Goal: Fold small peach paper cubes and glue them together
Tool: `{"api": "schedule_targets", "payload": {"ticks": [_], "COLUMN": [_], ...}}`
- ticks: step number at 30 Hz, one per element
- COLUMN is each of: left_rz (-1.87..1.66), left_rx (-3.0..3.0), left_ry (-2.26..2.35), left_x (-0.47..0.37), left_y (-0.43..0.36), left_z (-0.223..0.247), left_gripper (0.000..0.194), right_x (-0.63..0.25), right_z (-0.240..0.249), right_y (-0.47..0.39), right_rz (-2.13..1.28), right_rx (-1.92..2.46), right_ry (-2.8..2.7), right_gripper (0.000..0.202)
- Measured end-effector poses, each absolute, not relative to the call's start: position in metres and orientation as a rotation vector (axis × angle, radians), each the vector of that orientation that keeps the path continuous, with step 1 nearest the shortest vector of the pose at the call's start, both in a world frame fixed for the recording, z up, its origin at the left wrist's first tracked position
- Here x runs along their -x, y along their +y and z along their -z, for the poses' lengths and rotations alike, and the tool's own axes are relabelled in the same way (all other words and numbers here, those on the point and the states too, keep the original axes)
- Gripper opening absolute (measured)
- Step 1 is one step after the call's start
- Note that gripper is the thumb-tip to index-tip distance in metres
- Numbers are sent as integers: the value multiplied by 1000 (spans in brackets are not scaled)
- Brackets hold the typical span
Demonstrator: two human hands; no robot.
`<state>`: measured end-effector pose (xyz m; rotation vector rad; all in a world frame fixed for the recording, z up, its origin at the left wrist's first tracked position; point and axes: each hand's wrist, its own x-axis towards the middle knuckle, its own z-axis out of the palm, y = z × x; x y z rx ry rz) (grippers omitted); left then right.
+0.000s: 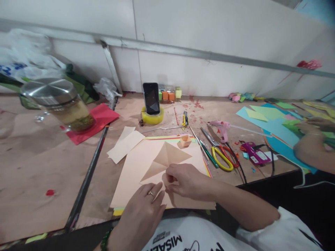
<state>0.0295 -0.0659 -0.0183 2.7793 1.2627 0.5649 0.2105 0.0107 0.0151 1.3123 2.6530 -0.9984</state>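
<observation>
A peach-coloured paper with creases (166, 153) lies on a stack of same-coloured sheets (131, 174), its folded flaps standing up a little. My right hand (185, 179) is closed on the near part of this paper, thumb and fingers bent in a pinch. Just to its left, my left hand (145, 205) rests palm down with fingers stretched out, fingertips touching the near left side of the paper. Under both hands the paper's near edge is partly hidden. A small folded peach paper box (185, 141) sits at the stack's far right corner.
Right of the stack lie yellow-handled scissors (222, 158), a pink glue gun (222, 129) and a purple device (255, 153). A phone (151, 98) leans in a yellow tape roll (152, 116). A glass tea jar (70, 108) stands left. Another person's hand (311, 139) works at far right.
</observation>
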Motion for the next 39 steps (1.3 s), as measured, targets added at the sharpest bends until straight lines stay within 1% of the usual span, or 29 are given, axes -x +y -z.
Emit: {"api": "schedule_targets", "payload": {"ticks": [4, 8, 14, 18, 23, 28, 32, 34, 36, 39], "left_rz": [-564, -533, -575, -578, -606, -586, -538, -458, -317, -213], "left_rx": [-2760, -2773, -2809, -2773, -2755, -2754, -2794, -2873, -2922, -2956], "left_ry": [1270, 1247, 1243, 1253, 1245, 1259, 1306, 1268, 1260, 1339], "left_x": [-27, -27, -26, -26, -28, -26, -38, -50, -62, -73], "left_y": [-67, -67, -66, -65, -65, -65, -56, -50, -44, -39], "left_z": [21, 23, 25, 23, 21, 21, 21, 21, 20, 18], "left_gripper": [25, 24, 24, 23, 23, 22, 15, 12, 16, 27], "right_x": [-209, -207, -213, -225, -250, -280, -295, -299, -302, -304], "right_z": [-13, -15, -16, -17, -16, -6, 6, 13, 20, 26], "right_y": [11, 10, 7, 7, 10, 13, 12, 11, 9, 4], "right_rz": [941, 846, 684, 631, 717, 791, 881, 964, 1036, 1074], "right_rx": [-1326, -1344, -1468, -1555, -1710, -1865, -1872, -1870, -1884, -1884], "right_ry": [2675, 2659, 2593, 2558, 2478, 2457, 2546, 2612, 2675, 2768], "right_gripper": [3, 10, 28, 24, 15, 11, 8, 8, 10, 11]}}
